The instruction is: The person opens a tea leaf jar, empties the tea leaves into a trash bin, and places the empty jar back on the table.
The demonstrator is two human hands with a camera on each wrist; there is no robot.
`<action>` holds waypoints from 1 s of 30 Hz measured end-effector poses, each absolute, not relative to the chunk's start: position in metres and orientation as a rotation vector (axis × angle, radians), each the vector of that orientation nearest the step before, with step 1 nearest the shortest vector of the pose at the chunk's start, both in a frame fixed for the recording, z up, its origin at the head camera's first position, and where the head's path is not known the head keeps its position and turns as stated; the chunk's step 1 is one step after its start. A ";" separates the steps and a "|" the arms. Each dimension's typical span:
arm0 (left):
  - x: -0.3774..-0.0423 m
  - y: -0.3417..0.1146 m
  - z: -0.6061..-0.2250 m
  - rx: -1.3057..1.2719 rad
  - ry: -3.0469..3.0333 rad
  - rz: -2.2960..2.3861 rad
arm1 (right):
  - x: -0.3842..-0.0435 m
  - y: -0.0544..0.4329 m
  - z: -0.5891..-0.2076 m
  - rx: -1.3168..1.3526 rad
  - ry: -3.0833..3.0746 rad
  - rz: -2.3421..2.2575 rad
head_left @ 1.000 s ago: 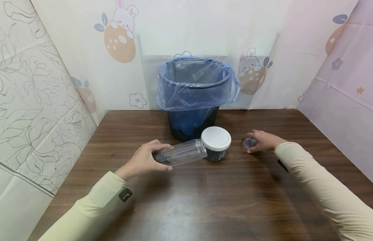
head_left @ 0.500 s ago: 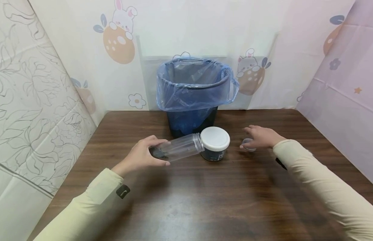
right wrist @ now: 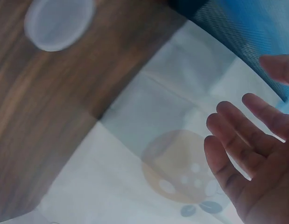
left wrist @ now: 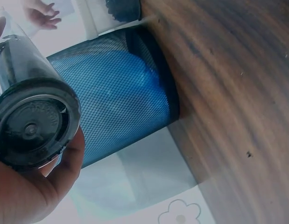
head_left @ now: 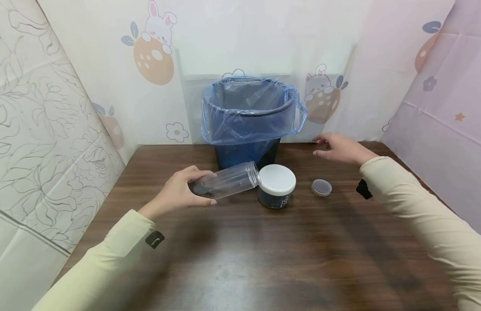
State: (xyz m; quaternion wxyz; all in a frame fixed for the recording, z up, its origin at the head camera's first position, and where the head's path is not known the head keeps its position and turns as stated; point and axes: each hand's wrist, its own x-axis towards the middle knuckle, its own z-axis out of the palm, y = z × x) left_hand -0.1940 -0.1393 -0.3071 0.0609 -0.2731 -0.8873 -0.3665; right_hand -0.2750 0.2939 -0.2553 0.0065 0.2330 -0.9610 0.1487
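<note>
My left hand [head_left: 183,190] grips a clear plastic bottle [head_left: 234,180] near its base. The bottle lies tilted in the air, its uncapped threaded mouth pointing right, close to a dark tub [head_left: 274,199] with a white lid [head_left: 278,179]. Something dark shows in the bottle's base end [left wrist: 34,123] in the left wrist view. My right hand [head_left: 341,147] hovers over the table's far right, holding nothing, fingers loosely bent. Below it, a small translucent round lid [head_left: 321,187] lies flat on the table, right of the tub.
A mesh bin [head_left: 244,154] stands behind the tub, lined with a blue plastic bag [head_left: 252,126] folded over its rim. Patterned sheets [head_left: 224,34] rise behind and at both sides of the brown wooden table [head_left: 240,259].
My right hand has let go of the round lid and moved up and back from it. My left hand, still holding the bottle, has risen slightly, tilting the bottle's mouth a little upward.
</note>
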 end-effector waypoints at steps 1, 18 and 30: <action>-0.195 -0.140 -0.305 -0.825 -2.687 -1.102 | -0.275 0.293 -0.251 0.724 -3.000 0.496; -0.207 -0.146 -0.266 -0.829 -2.641 -0.992 | -0.276 0.270 -0.216 0.566 -2.813 0.719; -0.210 -0.142 -0.234 -0.807 -2.669 -0.992 | -0.283 0.246 -0.188 0.413 -2.767 0.861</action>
